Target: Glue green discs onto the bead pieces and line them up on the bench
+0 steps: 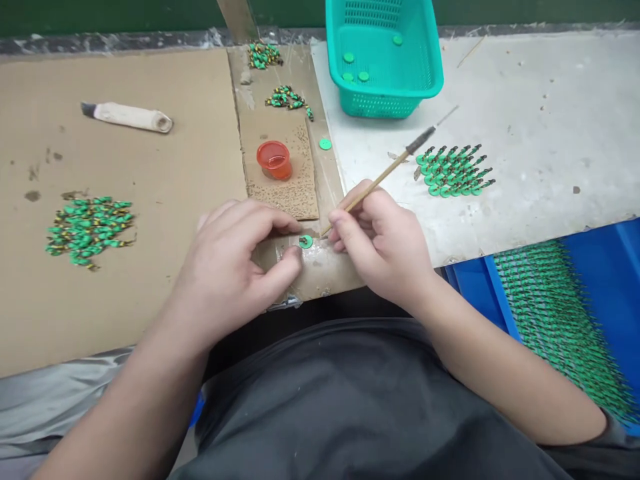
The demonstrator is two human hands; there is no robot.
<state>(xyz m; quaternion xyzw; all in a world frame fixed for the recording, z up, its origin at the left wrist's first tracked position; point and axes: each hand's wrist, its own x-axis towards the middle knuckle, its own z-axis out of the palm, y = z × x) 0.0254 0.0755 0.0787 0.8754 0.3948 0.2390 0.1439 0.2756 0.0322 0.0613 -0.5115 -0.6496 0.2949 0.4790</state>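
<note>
- The small green figure at lower centre of the frame is partly covered by the fingers of both hands; its detail is too small to make out.
- The blue tray of green pieces at the lower right is cut off by the frame edge.
- The left hand is curled, thumb and forefinger pinching the figure against the cardboard strip.
- The right hand is closed around a thin paintbrush, its wooden end down at the figure and the dark end pointing up right.
- Both forearms come in from the bottom, wrists near the table edge.
- An orange cup stands above the hands.
</note>
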